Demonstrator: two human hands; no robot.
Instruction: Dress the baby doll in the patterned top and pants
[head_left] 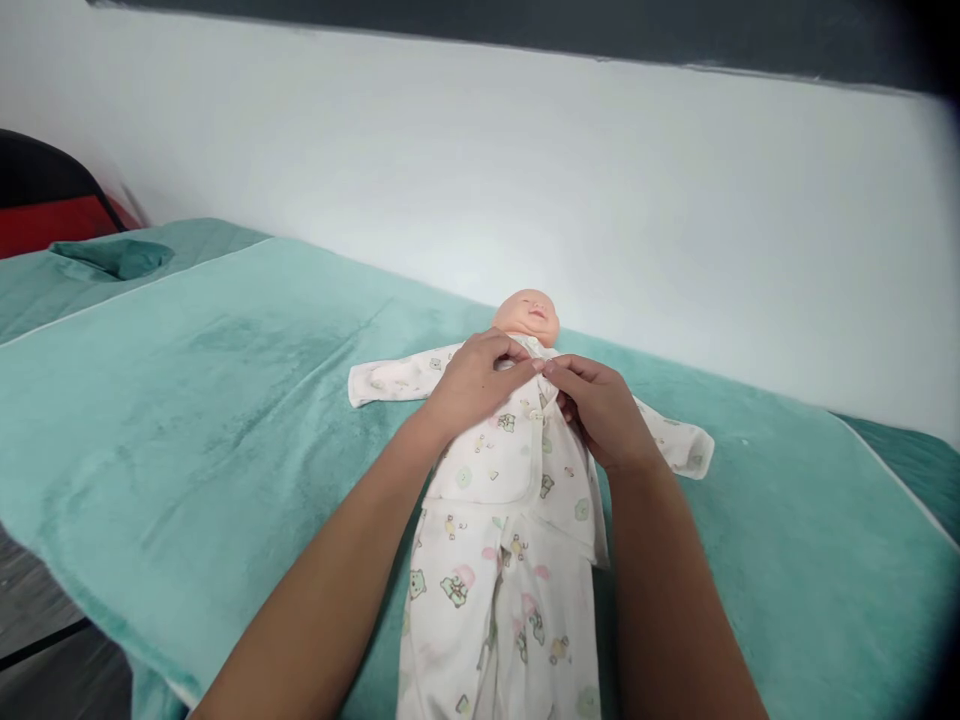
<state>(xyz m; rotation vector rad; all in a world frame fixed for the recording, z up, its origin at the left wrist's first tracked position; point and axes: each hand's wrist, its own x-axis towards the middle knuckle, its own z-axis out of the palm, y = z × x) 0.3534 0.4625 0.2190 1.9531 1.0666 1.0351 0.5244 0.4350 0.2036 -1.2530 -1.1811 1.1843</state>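
A baby doll (pixel 529 314) lies on its back on a teal blanket, its head towards the wall. It wears a white wrap-front baby shirt (pixel 480 465) printed with small bears, and matching trousers (pixel 450 600). My left hand (pixel 484 378) rests on the upper chest, thumb and fingers pinching the shirt near the neckline. Close beside it, my right hand (pixel 600 405) pinches the shirt's front edge, the two thumbs almost touching. Below them a small tie or fastener (pixel 537 415) shows on the overlap. What lies between my fingertips is largely hidden.
The teal blanket (pixel 225 420) covers the table or bed, which meets a white wall (pixel 525 170) at the back. A red and black chair (pixel 52 200) stands at the far left. Bunched green cloth (pixel 112 258) lies nearby. Grey floor (pixel 45 610) shows at lower left.
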